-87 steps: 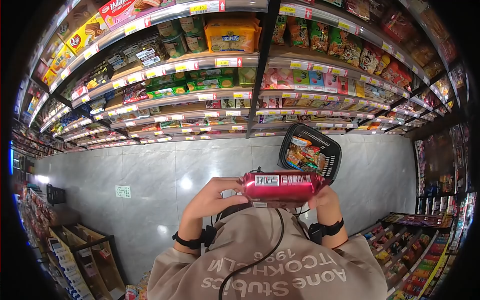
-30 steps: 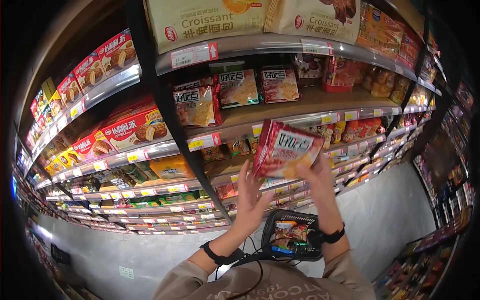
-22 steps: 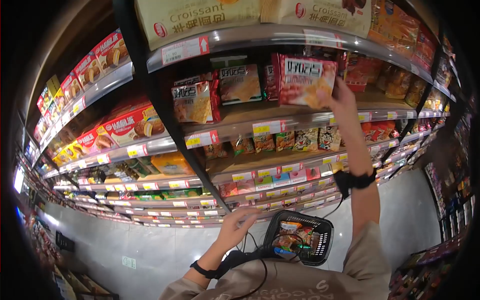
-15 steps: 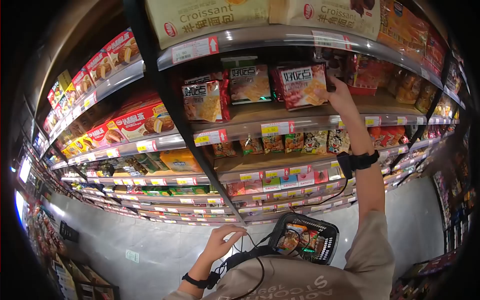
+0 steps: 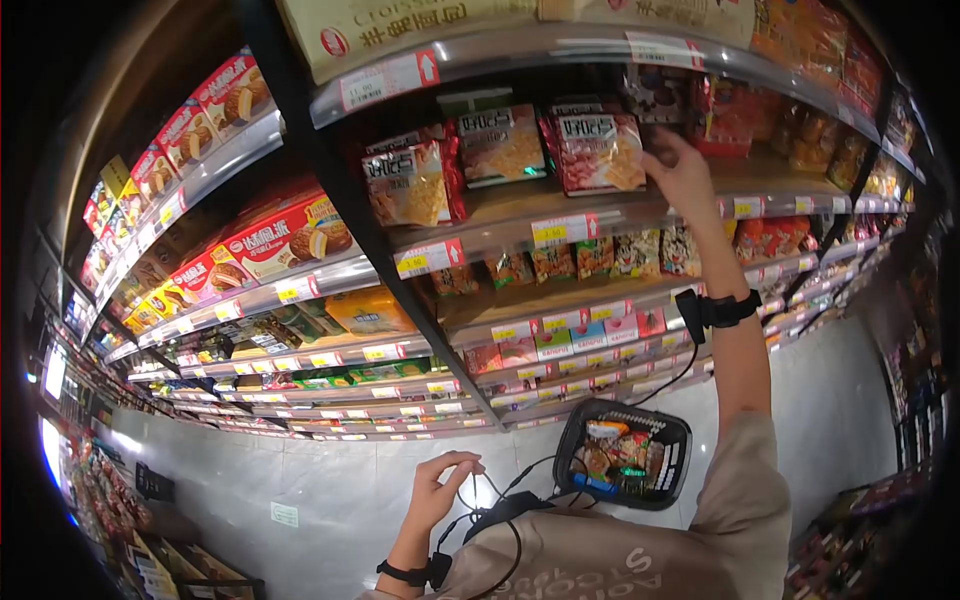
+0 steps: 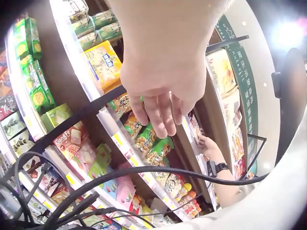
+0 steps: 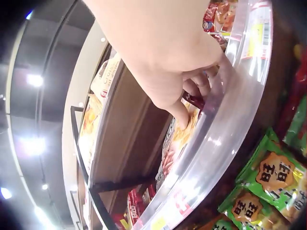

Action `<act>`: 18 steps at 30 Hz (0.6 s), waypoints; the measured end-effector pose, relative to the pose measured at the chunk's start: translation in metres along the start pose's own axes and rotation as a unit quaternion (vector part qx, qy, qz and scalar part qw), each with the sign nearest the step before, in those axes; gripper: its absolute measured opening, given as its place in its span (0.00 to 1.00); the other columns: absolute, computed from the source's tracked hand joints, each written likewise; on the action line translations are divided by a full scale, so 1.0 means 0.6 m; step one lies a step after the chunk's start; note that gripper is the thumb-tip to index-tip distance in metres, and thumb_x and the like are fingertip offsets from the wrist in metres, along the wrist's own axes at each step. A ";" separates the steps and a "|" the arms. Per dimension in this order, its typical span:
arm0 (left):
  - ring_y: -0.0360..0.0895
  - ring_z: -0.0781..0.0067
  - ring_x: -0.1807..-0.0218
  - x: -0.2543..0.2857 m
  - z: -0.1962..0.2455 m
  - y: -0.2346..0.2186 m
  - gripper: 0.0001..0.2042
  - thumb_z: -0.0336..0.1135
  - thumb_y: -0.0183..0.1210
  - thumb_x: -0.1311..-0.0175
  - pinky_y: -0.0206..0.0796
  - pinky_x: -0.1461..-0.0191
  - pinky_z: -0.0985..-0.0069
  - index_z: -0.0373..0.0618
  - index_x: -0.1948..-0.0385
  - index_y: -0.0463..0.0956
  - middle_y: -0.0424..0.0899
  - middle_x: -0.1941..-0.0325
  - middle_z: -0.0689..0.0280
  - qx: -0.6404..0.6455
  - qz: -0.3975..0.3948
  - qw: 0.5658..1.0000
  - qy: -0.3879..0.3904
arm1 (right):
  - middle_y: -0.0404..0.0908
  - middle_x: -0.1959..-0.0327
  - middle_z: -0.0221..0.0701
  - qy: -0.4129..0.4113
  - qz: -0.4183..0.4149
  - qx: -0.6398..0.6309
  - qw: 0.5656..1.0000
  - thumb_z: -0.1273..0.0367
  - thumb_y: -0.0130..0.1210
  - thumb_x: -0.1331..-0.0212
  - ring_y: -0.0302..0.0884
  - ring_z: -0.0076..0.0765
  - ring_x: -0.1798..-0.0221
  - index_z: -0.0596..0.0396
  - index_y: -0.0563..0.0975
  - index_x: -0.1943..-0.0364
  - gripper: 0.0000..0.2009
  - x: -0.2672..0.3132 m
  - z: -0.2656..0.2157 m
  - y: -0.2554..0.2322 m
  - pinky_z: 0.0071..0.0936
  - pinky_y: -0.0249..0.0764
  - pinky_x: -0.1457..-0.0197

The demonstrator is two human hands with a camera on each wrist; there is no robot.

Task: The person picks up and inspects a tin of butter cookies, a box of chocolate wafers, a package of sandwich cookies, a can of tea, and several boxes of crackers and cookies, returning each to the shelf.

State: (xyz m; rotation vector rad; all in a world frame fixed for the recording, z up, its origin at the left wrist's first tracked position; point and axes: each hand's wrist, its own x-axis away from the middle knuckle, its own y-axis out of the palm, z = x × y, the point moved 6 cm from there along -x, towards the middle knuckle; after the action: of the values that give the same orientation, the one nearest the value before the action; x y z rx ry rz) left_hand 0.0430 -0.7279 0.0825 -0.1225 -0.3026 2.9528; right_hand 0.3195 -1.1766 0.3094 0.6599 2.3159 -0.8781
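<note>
A red and white biscuit packet [image 5: 600,152] stands on the shelf, leaning slightly back against others like it. My right hand [image 5: 682,178] is at its right edge, fingers loosely bent and apart from the thumb. In the right wrist view the thumb of the right hand [image 7: 177,72] overlaps the front of the packet [image 7: 182,134], and the fingers are partly hidden behind the shelf's clear front strip. My left hand [image 5: 440,488] hangs low before the body, loosely curled around nothing. From the left wrist, the left hand [image 6: 160,81] shows relaxed fingers.
Similar biscuit packets [image 5: 405,185] stand to the left on this shelf [image 5: 490,212]. Croissant bags [image 5: 420,35] lie above, small snack bags [image 5: 550,262] below. A black basket [image 5: 672,470] of snacks stands on the floor. Cables [image 5: 520,478] run from the wrists.
The biscuit packet went from both hands to the right hand alone, then onto the shelf. The right hand has since loosened and drawn slightly right; the left hand dropped away toward the body.
</note>
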 end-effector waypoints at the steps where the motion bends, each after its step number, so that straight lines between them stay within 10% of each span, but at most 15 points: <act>1: 0.84 0.71 0.58 0.004 0.002 -0.006 0.08 0.28 0.59 0.30 0.73 0.48 0.74 0.35 0.59 0.84 0.89 0.64 0.61 -0.002 -0.003 1.000 -0.003 | 0.86 0.52 0.39 -0.016 0.033 -0.042 0.998 0.56 0.71 0.47 0.83 0.33 0.53 0.60 0.76 0.39 0.33 0.011 0.000 -0.015 0.29 0.77 0.50; 8: 0.83 0.71 0.60 0.049 -0.064 -0.058 0.07 0.27 0.57 0.30 0.71 0.47 0.73 0.34 0.60 0.82 0.87 0.66 0.59 0.020 0.015 0.998 -0.050 | 0.84 0.66 0.27 0.155 0.128 -0.194 0.960 0.69 0.59 0.34 0.80 0.22 0.63 0.59 0.80 0.47 0.14 0.406 0.048 -0.123 0.21 0.74 0.57; 12: 0.83 0.70 0.59 0.061 -0.161 -0.048 0.08 0.29 0.56 0.29 0.71 0.47 0.73 0.34 0.56 0.81 0.87 0.65 0.58 0.074 -0.015 0.991 -0.108 | 0.86 0.65 0.34 0.398 -0.097 -0.070 0.909 0.68 0.57 0.35 0.81 0.25 0.66 0.64 0.83 0.55 0.13 0.814 0.244 -0.127 0.27 0.76 0.60; 18: 0.84 0.72 0.55 0.022 -0.184 0.198 0.12 0.28 0.59 0.31 0.73 0.50 0.74 0.40 0.48 0.80 0.87 0.59 0.61 -0.034 -0.382 0.917 -0.110 | 0.85 0.66 0.36 0.631 -0.148 0.007 0.761 0.64 0.62 0.38 0.83 0.30 0.67 0.63 0.82 0.50 0.18 1.189 0.279 -0.277 0.28 0.78 0.60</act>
State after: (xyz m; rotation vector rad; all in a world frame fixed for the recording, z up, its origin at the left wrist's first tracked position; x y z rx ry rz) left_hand 0.0221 -0.8187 -0.0507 0.2662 -0.3772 2.1728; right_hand -0.2377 -1.2345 -0.1916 1.1420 3.7022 -0.6052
